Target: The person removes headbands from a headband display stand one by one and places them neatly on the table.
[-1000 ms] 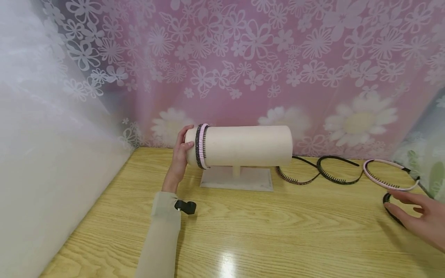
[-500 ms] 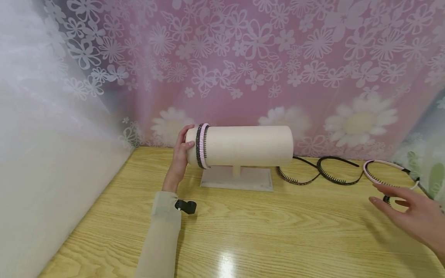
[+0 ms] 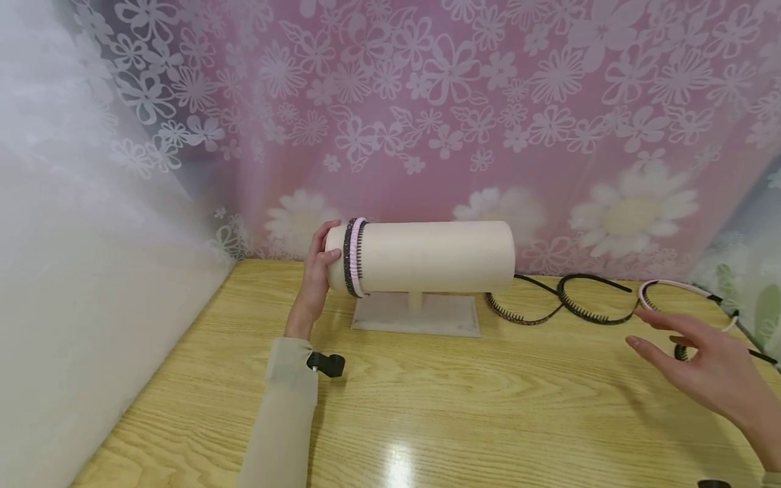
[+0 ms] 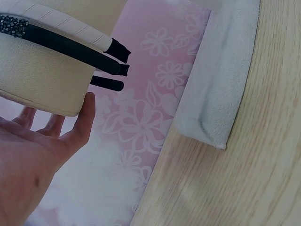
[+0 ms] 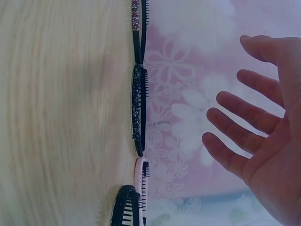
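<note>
A cream padded cylinder of a headband stand (image 3: 436,257) lies level on a post above its flat grey base (image 3: 390,322). My left hand (image 3: 314,278) grips its left end, fingers over the top and thumb on the near side. Just beside that hand, a glittery black headband (image 4: 70,49) and a pink headband (image 4: 80,32) sit around the cylinder, side by side; the pink one has comb teeth. My right hand (image 3: 708,359) hovers over the table with fingers spread and holds nothing. Behind it, a black headband (image 3: 681,352) is partly hidden.
Along the table's back right lie a multicoloured glitter headband (image 3: 518,318), a black toothed headband (image 3: 579,313) and a pink headband (image 3: 644,298). A flowered curtain (image 3: 427,135) hangs behind the wooden table (image 3: 488,407).
My right hand has moved left from the right edge, passing in front of the nearest black headband and the pink one. My left hand and the stand have stayed in place.
</note>
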### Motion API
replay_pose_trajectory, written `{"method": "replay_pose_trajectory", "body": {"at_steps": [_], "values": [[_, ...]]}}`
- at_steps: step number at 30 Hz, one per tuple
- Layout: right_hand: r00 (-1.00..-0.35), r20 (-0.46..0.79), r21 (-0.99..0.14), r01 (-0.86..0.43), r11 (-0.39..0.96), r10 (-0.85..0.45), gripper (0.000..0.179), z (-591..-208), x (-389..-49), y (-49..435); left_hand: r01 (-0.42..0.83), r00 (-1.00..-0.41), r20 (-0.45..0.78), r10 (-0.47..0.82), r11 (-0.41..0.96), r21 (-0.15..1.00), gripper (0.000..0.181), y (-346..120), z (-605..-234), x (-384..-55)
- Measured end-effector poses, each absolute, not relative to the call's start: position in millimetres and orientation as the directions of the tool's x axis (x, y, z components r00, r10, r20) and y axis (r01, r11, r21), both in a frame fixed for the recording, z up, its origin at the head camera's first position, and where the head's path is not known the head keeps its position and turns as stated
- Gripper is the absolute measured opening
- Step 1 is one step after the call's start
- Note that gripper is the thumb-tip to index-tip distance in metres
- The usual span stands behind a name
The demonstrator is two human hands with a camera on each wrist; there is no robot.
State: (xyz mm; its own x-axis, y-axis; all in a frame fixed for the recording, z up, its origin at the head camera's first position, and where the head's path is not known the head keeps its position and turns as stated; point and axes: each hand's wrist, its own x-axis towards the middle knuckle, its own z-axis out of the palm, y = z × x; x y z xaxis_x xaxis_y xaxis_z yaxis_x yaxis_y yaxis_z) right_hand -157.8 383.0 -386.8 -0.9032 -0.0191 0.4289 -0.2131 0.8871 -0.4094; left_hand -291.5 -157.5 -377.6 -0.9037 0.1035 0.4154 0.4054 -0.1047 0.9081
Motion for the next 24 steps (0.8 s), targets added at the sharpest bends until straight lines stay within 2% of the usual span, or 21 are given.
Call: {"method": "replay_pose_trajectory", "body": {"at_steps": [5,17,24], "values": [[-0.898,0.438,-0.396,-0.232,0.888,-0.040,0.053,-383.3,-159.5,377.3,0.404,-0.906,0.413,0.099,-0.099,0.910,0.058,-157.6,-377.2,-291.0],[-0.819,0.561,-0.397,-0.393,0.829,-0.120,0.047,-376.9,-166.5,363.8,0.407,-0.904,0.415,0.103,-0.089,0.909,0.061,-157.8,-379.5,-292.1],[-0.831,0.542,-0.417,-0.392,0.820,-0.121,0.048,-369.8,-169.2,356.8,0.411,-0.903,0.418,0.102,-0.090,0.907,0.061,-157.9,-378.9,-292.2]]}}
